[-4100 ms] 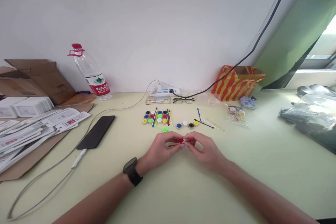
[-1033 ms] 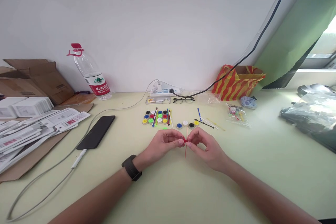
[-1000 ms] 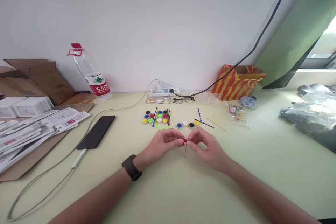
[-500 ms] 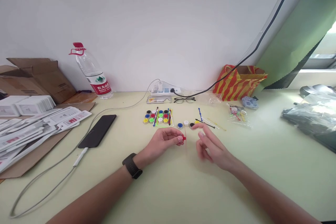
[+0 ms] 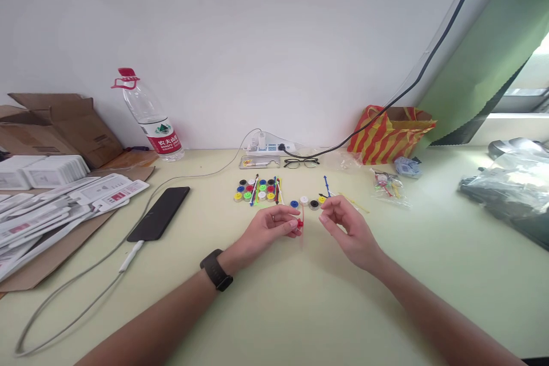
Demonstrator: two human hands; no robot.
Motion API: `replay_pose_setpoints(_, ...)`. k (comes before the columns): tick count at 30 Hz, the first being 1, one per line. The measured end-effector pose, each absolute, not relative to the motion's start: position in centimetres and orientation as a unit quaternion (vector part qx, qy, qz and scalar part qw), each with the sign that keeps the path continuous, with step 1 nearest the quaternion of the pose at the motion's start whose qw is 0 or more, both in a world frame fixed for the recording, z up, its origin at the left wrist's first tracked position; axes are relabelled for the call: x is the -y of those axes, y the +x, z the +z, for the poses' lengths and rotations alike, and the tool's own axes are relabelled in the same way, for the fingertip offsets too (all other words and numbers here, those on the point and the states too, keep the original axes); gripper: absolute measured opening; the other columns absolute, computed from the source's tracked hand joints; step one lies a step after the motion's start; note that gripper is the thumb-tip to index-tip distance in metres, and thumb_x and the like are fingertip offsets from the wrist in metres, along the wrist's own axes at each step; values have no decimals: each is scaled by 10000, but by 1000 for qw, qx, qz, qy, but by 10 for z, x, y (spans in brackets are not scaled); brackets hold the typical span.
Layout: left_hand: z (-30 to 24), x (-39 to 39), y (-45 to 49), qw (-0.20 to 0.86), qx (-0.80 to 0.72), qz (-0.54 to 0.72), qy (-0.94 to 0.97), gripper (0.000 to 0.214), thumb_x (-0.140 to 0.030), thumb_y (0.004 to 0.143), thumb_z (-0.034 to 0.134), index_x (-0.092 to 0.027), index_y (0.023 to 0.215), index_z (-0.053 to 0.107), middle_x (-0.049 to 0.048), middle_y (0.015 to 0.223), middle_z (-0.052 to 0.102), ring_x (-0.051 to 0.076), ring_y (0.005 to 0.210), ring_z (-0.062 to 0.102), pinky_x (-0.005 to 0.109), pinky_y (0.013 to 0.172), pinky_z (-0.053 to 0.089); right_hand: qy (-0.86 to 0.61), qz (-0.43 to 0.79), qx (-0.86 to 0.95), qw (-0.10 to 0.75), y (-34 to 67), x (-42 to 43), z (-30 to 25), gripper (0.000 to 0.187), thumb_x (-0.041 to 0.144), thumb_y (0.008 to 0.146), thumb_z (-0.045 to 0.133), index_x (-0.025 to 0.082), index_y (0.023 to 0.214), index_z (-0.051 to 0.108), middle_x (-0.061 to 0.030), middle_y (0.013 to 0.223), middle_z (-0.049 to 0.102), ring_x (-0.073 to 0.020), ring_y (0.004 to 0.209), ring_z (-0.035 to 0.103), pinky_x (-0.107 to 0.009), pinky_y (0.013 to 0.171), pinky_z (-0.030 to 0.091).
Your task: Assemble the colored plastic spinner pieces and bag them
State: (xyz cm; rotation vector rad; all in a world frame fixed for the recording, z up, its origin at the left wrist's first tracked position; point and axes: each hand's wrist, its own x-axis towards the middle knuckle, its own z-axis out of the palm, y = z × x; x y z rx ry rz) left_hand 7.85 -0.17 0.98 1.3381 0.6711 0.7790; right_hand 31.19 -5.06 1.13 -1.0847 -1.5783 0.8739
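Note:
My left hand [image 5: 271, 227] pinches a small red cap on a thin red stick [image 5: 301, 225], which points down at the table. My right hand [image 5: 346, 227] hovers just right of it, apart from the red piece. Its fingers are curled, thumb and forefinger apart, with nothing seen in them. Its fingertips are close to a short row of loose caps [image 5: 305, 202] and a few thin sticks [image 5: 341, 200]. Behind my left hand lies a tidy group of coloured caps and sticks [image 5: 258, 190]. A dark watch is on my left wrist.
A black phone [image 5: 158, 214] with a white cable lies to the left, beside white tags [image 5: 55, 200] and cardboard boxes [image 5: 64, 126]. A water bottle [image 5: 150, 120], power strip [image 5: 266, 148], glasses [image 5: 301, 163] and striped bag [image 5: 388, 131] line the wall. Dark plastic bags [image 5: 506, 194] lie right.
Both hands held the red piece together a second ago. My right hand has let go and moved right and away toward the loose caps. My left hand keeps the red piece.

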Motion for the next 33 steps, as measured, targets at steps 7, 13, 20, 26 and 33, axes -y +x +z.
replay_pose_setpoints(7,10,-1,75,719,-300,347,523,337,-372,900,793,-157,1155,742,124,1125,764,209,991,727,380,994,540,-468,333,660,485,317,45,9,146,372,1007,579,248,1083,590,-24,873,602,-180,788,579,-309,677,476)
replay_pose_setpoints(13,11,-3,74,757,-296,337,474,273,-311,912,767,-139,1124,758,151,1201,758,260,1097,720,398,1050,522,-470,330,675,465,317,45,9,187,401,1012,565,238,1085,620,-43,907,641,-196,837,611,-325,722,508)
replay_pose_setpoints(20,16,-8,72,811,-280,328,395,556,-626,949,589,-117,1066,779,181,1145,775,309,1125,722,417,1077,512,-489,324,672,453,318,43,10,248,468,1018,537,240,1068,620,-65,962,663,-217,875,633,-354,743,528)
replay_pose_setpoints(26,9,-2,76,708,-338,331,525,328,-374,811,862,-157,1028,748,114,1081,776,246,1026,740,383,1000,543,-488,332,676,440,319,42,9,253,478,1012,540,243,1063,619,-63,949,658,-223,874,630,-350,714,521)
replay_pose_setpoints(33,-2,10,82,530,-345,291,718,298,-471,891,760,-178,914,713,35,801,708,169,741,660,280,674,525,-521,310,673,424,320,40,7,215,436,1010,535,238,1040,613,-46,892,641,-210,824,606,-321,634,472)
